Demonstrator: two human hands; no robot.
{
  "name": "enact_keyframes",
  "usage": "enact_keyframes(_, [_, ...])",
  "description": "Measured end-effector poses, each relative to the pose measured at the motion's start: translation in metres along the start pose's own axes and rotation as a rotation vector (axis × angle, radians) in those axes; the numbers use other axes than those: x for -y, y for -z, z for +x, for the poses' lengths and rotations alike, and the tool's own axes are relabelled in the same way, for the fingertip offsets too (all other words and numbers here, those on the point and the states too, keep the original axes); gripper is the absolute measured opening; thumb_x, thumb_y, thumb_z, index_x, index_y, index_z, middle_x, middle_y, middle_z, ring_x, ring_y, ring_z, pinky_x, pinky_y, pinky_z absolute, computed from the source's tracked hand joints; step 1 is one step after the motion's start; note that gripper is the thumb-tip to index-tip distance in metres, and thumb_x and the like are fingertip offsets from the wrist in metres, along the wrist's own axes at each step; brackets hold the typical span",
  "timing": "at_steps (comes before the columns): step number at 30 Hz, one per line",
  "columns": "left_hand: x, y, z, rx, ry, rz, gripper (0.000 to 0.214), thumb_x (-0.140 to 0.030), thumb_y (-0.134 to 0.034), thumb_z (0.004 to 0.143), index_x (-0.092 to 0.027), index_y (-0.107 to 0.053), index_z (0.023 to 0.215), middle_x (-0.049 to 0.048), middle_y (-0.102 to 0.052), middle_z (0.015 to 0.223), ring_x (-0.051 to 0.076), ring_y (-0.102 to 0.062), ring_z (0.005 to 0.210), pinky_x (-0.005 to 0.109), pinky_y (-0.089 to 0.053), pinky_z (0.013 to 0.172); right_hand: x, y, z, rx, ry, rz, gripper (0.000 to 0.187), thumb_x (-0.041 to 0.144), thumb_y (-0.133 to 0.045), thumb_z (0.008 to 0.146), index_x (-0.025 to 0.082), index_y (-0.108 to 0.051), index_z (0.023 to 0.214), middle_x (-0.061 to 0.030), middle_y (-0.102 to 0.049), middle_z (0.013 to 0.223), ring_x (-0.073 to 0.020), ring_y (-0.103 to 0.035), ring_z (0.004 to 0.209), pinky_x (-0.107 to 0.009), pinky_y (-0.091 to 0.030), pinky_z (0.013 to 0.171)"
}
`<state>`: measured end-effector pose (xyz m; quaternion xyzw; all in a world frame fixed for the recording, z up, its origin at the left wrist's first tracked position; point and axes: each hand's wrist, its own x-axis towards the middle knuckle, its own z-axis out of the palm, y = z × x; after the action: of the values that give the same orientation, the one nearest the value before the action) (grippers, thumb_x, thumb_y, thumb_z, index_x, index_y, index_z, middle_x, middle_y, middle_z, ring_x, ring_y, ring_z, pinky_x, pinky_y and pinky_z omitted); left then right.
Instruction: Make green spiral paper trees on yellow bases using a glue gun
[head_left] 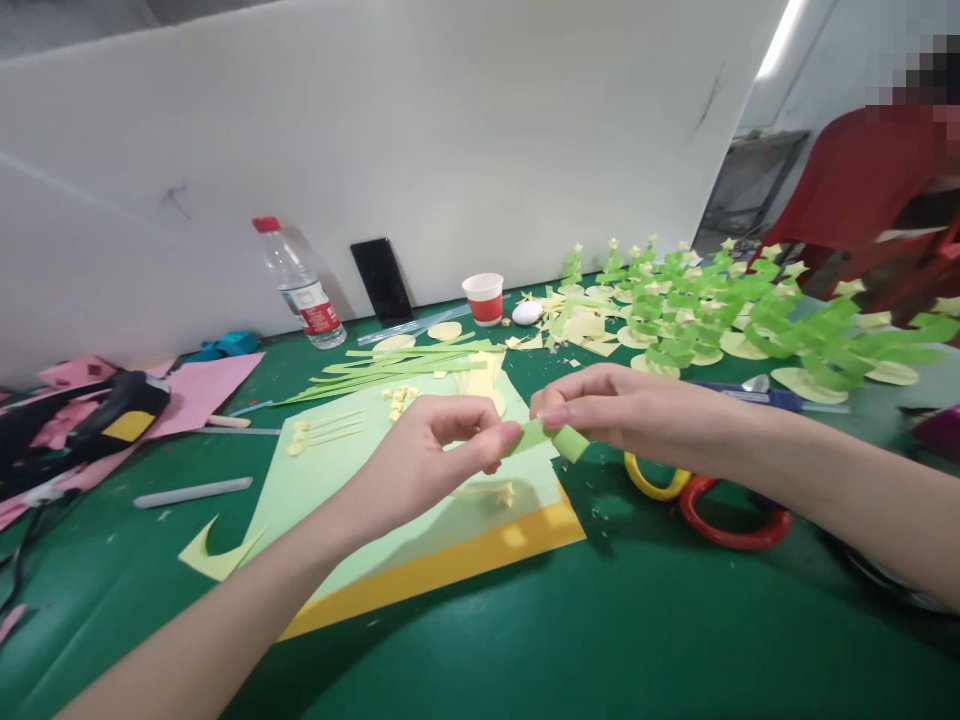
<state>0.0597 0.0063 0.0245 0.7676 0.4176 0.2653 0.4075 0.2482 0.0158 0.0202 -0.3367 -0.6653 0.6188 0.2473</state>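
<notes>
A short green paper strip (573,444) is stretched between my two hands, above a light green sheet. My left hand (442,445) pinches its left end between thumb and forefinger. On the other end, the fingers of my right hand (600,405) are closed, and the strip's tip bends down below them. Under my hands lie the light green sheet (300,520) and an orange sheet (450,568). A small yellow paper star (508,495) on a thin stem rests there, with several similar stems (330,430) to the left. Long green strips (375,372) lie behind.
Many finished green paper plants (690,310) stand at the back right. Scissors with yellow and red handles (739,535) lie beneath my right forearm. A bottle (304,290), a phone (382,280) and a paper cup (484,300) line the white board. Left is a glue gun (124,410).
</notes>
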Motion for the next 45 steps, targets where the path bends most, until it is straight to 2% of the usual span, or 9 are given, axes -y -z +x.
enact_keyframes(6, [0.0,0.002,0.004,0.079,0.046,-0.205,0.018,-0.026,-0.056,0.074,-0.019,-0.059,0.057,-0.003,-0.051,0.057,0.009,-0.048,0.053,0.019,-0.042,0.051,0.002,0.008,0.0,0.036,0.004,-0.128,0.031,0.033,-0.054,0.076,0.018,-0.044,0.051,0.0037,-0.039,0.059,-0.0091,-0.033,0.056,-0.026,-0.026,0.057])
enact_keyframes(11, [0.01,0.011,0.012,-0.038,0.001,-0.186,0.03,-0.026,-0.055,0.074,-0.018,-0.049,0.046,-0.0027,-0.052,0.065,0.009,-0.051,0.058,0.021,-0.044,0.059,0.016,0.034,-0.011,0.048,0.039,-0.328,0.037,0.035,-0.056,0.074,0.018,-0.044,0.044,0.0045,-0.04,0.054,-0.0082,-0.036,0.056,-0.028,-0.03,0.065])
enact_keyframes(16, [0.023,0.022,0.019,-0.121,0.072,-0.123,0.034,-0.035,-0.053,0.075,-0.018,-0.047,0.047,0.0001,-0.051,0.064,0.013,-0.052,0.06,0.026,-0.044,0.062,0.026,0.059,-0.026,0.059,0.169,-0.289,0.05,0.052,-0.049,0.072,0.016,-0.05,0.038,0.0066,-0.038,0.049,-0.0041,-0.034,0.052,-0.028,-0.026,0.054])
enact_keyframes(21, [0.019,0.013,0.016,0.073,0.128,-0.021,0.026,-0.036,-0.055,0.074,-0.018,-0.059,0.056,-0.0009,-0.055,0.058,0.012,-0.051,0.056,0.023,-0.04,0.057,0.019,0.039,-0.014,-0.189,0.171,-0.43,0.016,0.038,-0.056,0.073,0.025,-0.065,0.073,0.0049,-0.058,0.077,-0.0087,-0.048,0.071,-0.026,-0.035,0.066])
enact_keyframes(24, [0.013,0.002,0.011,0.167,0.153,-0.079,0.017,-0.031,-0.056,0.073,-0.019,-0.061,0.062,-0.0024,-0.055,0.056,0.01,-0.049,0.053,0.02,-0.037,0.052,0.009,0.015,-0.003,-0.071,0.048,-0.537,0.023,0.041,-0.053,0.075,0.024,-0.061,0.088,0.0002,-0.058,0.092,-0.0125,-0.049,0.075,-0.027,-0.036,0.063])
enact_keyframes(28, [0.01,-0.005,0.007,0.152,0.142,-0.102,0.023,-0.029,-0.056,0.074,-0.017,-0.056,0.054,-0.0022,-0.054,0.055,0.01,-0.046,0.052,0.02,-0.035,0.05,0.004,0.0,0.001,0.075,-0.051,-0.435,0.022,0.04,-0.051,0.077,0.02,-0.06,0.077,0.0019,-0.054,0.073,-0.01,-0.044,0.065,-0.024,-0.032,0.057])
enact_keyframes(35, [0.009,0.0,0.008,0.186,0.115,-0.114,0.033,-0.029,-0.057,0.072,-0.016,-0.05,0.043,-0.0039,-0.048,0.049,0.007,-0.038,0.045,0.02,-0.033,0.046,0.01,0.014,-0.001,0.072,-0.106,-0.369,0.012,0.03,-0.056,0.072,0.021,-0.056,0.063,0.0031,-0.048,0.064,-0.0098,-0.039,0.059,-0.025,-0.027,0.055])
enact_keyframes(41, [0.008,0.0,0.008,0.238,0.149,-0.145,0.017,-0.031,-0.053,0.077,-0.021,-0.065,0.071,-0.0073,-0.042,0.039,0.006,-0.035,0.039,0.019,-0.029,0.043,0.011,0.022,-0.004,0.063,-0.15,-0.442,0.016,0.035,-0.054,0.072,0.022,-0.055,0.063,0.0026,-0.048,0.064,-0.0105,-0.039,0.059,-0.025,-0.028,0.056])
enact_keyframes(45, [0.01,0.002,0.01,0.229,0.15,-0.131,0.02,-0.03,-0.058,0.073,-0.018,-0.063,0.058,-0.0057,-0.042,0.043,0.006,-0.033,0.04,0.02,-0.025,0.041,0.013,0.028,-0.007,0.076,-0.192,-0.527,0.02,0.036,-0.054,0.073,0.021,-0.052,0.06,0.0033,-0.044,0.059,-0.0088,-0.033,0.052,-0.026,-0.023,0.05])
